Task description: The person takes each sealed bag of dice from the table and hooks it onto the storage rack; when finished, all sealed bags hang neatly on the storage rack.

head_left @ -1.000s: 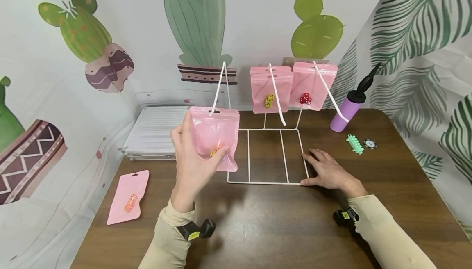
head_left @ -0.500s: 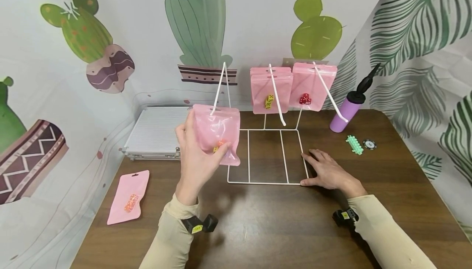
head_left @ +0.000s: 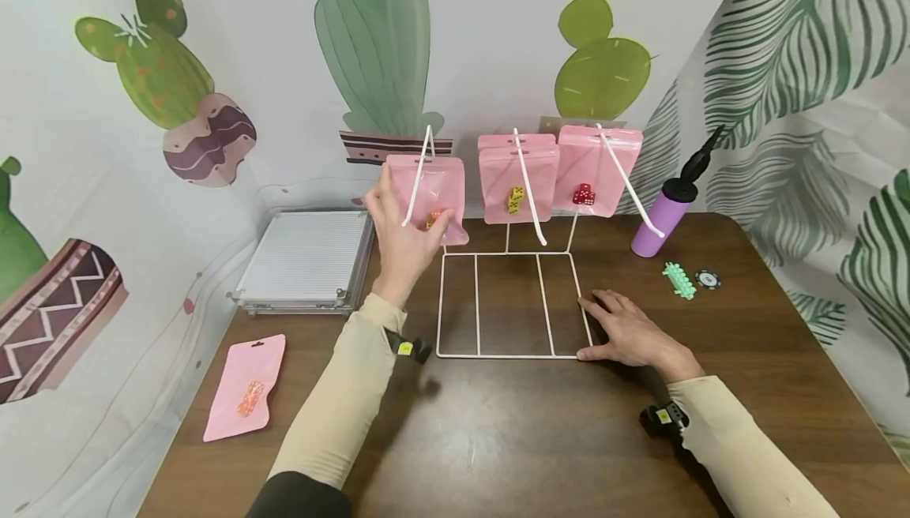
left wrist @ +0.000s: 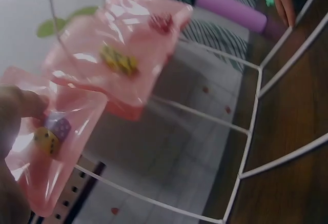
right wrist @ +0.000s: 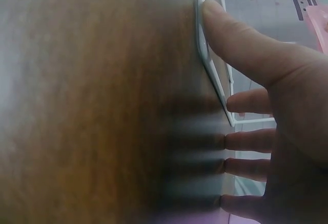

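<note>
My left hand pinches a pink zip bag between thumb and fingers, at the left hook of a white wire display rack. The hook overlaps the bag's top in the head view. Through its film, the left wrist view shows a yellow die and a purple die. Pink bags with yellow dice and red dice hang on the middle and right hooks. My right hand rests with spread fingers at the rack base's right side, thumb on the wire.
Another pink bag with orange dice lies on the table at left. A silver ribbed case stands behind it. At right are a purple hand pump, a green toy and a poker chip. A printed cloth hangs behind.
My left hand has moved back along the left hook with the pink bag, away from the hook's tip and closer to the rack's rear. My right hand has stayed on the base.
</note>
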A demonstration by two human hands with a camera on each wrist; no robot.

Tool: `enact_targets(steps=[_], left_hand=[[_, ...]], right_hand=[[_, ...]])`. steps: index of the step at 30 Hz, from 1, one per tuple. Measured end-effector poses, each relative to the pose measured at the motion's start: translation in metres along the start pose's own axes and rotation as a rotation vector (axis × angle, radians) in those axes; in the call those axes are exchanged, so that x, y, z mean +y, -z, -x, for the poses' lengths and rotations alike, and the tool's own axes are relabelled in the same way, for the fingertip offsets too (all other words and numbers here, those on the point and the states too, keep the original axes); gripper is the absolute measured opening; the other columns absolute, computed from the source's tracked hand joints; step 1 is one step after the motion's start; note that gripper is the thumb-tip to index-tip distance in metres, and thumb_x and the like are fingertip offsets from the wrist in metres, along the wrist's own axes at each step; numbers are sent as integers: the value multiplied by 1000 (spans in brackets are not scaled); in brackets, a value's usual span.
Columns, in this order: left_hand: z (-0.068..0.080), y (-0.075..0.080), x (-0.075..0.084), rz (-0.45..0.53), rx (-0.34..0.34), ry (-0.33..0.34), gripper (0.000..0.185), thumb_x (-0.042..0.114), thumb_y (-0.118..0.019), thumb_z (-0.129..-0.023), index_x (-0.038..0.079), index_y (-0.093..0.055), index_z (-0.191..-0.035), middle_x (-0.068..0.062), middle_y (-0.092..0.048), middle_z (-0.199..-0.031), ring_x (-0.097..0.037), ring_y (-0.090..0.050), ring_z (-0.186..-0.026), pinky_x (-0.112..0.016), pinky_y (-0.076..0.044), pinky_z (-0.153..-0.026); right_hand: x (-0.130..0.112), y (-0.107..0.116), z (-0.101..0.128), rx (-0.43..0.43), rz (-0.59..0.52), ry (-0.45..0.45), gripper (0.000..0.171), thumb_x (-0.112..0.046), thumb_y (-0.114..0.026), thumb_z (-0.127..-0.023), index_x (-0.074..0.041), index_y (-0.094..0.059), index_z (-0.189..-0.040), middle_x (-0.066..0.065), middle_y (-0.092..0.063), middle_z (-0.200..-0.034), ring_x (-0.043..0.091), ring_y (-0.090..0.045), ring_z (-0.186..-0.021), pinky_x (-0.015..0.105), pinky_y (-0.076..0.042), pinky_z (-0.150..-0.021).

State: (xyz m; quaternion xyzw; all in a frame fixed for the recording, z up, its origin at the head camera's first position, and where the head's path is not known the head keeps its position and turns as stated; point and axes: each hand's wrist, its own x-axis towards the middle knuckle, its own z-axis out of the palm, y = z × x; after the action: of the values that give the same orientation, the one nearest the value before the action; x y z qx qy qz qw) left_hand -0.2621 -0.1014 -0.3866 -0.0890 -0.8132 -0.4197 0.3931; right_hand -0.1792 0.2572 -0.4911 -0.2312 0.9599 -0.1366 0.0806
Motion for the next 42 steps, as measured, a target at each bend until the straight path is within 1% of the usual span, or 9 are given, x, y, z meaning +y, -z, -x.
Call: enact_targets(steps=[3,6,9,13,20,27,31,38,42], left_hand=[[-11,-13,-10,-31,-1,-16,112,41,-86,-69,6,-20,-152,-24,-38,-124,-33,-38,-114,-45,-43,-99],[-20,-22,-17,-44,-6,-22,113,42,-85,-70,6,-18,-153,-24,-38,-124,-33,-38,-115,-43,-43,-100],[-25,-26,-23,-52,-2,-14,113,41,-86,-70,6,-17,-153,-24,-39,-122,-33,-39,-114,-43,-44,-99],[-27,-29,-26,-53,-1,-5,114,41,-86,-70,7,-17,-153,-24,-40,-122,-33,-40,-113,-43,-44,-99],[-26,-30,-28,-19,-15,-10,115,39,-87,-70,8,-14,-154,-24,-41,-128,-32,-42,-117,-42,-41,-105],[-24,-31,-29,-25,-37,2,115,37,-86,-71,9,-12,-155,-23,-40,-133,-31,-42,-123,-40,-38,-110],[-22,-30,-31,-22,-50,13,116,38,-85,-72,10,-10,-155,-22,-39,-134,-30,-43,-123,-38,-38,-110],[-21,-21,-33,35,-50,-14,124,38,-90,-65,3,-12,-154,-23,-36,-142,-30,-39,-129,-42,-35,-113],[-20,-14,-39,18,-60,-38,121,33,-91,-64,1,-17,-154,-23,-36,-142,-31,-41,-128,-45,-37,-110]], right_hand=[[-1,-1,0,1,-8,-5,95,-60,-73,-76,-2,-41,-145,32,-34,-147,53,-27,-135,66,-26,-108],[-1,-2,0,2,-8,-5,96,-60,-72,-77,-2,-41,-146,32,-34,-147,53,-27,-135,66,-26,-108],[-1,-2,0,2,-12,0,96,-60,-72,-77,-2,-40,-146,32,-34,-147,53,-27,-135,67,-26,-108],[-1,-2,-1,2,-13,1,96,-62,-71,-77,-2,-40,-146,31,-34,-147,53,-27,-135,67,-26,-108],[0,-1,-1,2,-9,2,96,-63,-70,-77,-2,-41,-146,31,-34,-147,52,-27,-135,66,-27,-108],[0,-2,0,-5,-15,-8,96,-62,-70,-77,-3,-40,-146,31,-33,-148,53,-27,-135,67,-26,-108],[0,-3,0,-9,-17,-11,96,-62,-71,-77,-3,-40,-147,31,-33,-148,53,-27,-136,67,-26,-108],[0,-2,1,-7,-14,-3,95,-60,-71,-78,-2,-40,-146,32,-33,-147,53,-27,-135,67,-25,-108],[1,-1,1,-2,-16,-2,95,-60,-71,-78,-2,-40,-146,32,-32,-147,53,-27,-135,67,-25,-108]])
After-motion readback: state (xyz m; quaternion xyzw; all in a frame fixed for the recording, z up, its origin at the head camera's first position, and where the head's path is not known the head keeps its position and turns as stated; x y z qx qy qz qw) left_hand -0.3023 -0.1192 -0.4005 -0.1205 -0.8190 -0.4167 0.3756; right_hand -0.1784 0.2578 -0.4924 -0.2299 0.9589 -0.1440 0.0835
